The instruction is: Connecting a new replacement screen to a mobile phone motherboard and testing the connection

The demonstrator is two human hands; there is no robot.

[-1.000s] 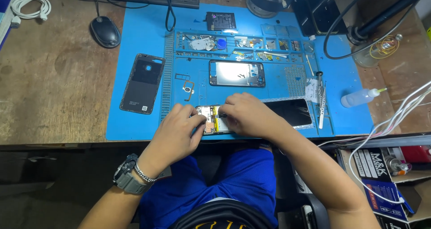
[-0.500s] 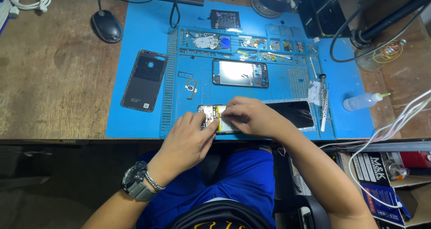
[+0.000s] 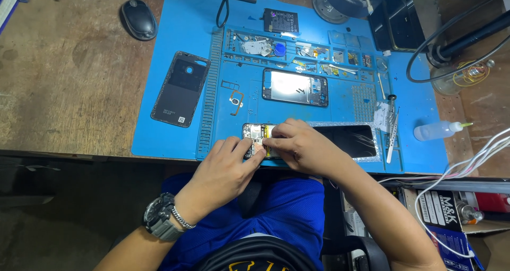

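An opened phone (image 3: 256,133) with bare circuitry lies at the near edge of the blue work mat (image 3: 223,122). My left hand (image 3: 226,167) rests on its lower left part, fingers pressing it down. My right hand (image 3: 303,146) covers its right half, fingertips pinched on something small at the board; what is pinched is hidden. A dark screen panel (image 3: 350,140) sticks out to the right from under my right hand.
On the mat lie a black back cover (image 3: 180,89), a phone mid-frame (image 3: 295,86), a battery (image 3: 281,21), small parts in tray slots (image 3: 297,50) and tweezers (image 3: 393,133). A squeeze bottle (image 3: 438,129), a mouse (image 3: 138,18) and cables (image 3: 467,159) surround it.
Both hands stay on the opened phone; my left fingers have shifted slightly on its lower left edge. The camera has tilted a little.
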